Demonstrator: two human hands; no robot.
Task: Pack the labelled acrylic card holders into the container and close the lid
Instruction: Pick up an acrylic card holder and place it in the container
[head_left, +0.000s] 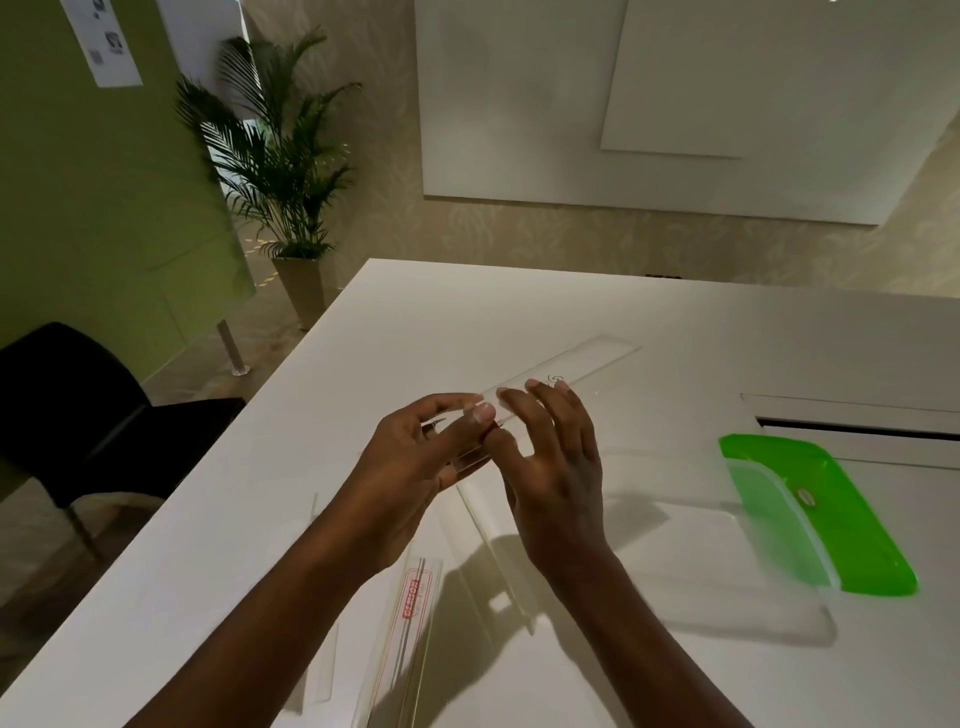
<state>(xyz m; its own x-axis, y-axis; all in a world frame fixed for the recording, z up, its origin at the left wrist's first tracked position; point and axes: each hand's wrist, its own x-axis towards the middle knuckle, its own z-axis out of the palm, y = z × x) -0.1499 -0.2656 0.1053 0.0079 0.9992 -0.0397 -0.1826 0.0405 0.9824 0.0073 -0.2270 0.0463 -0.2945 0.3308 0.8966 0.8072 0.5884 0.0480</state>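
Note:
Both hands hold one long clear acrylic card holder (571, 371) above the white table (363, 338); it stretches away to the upper right and carries a small printed mark. My left hand (410, 467) pinches its near end and my right hand (550, 457) grips it from the right side. A second clear holder with a red label (410, 613) lies on the table under my left forearm. More clear acrylic pieces (483, 530) lie beneath my hands. At the right stands a clear container (727, 571), with a green lid (831, 509) leaning on its far right rim.
A black chair (67, 415) stands off the table's left edge. A potted palm (280, 171) is on the floor beyond the far left corner. A slot (857, 428) cuts into the table surface at the far right.

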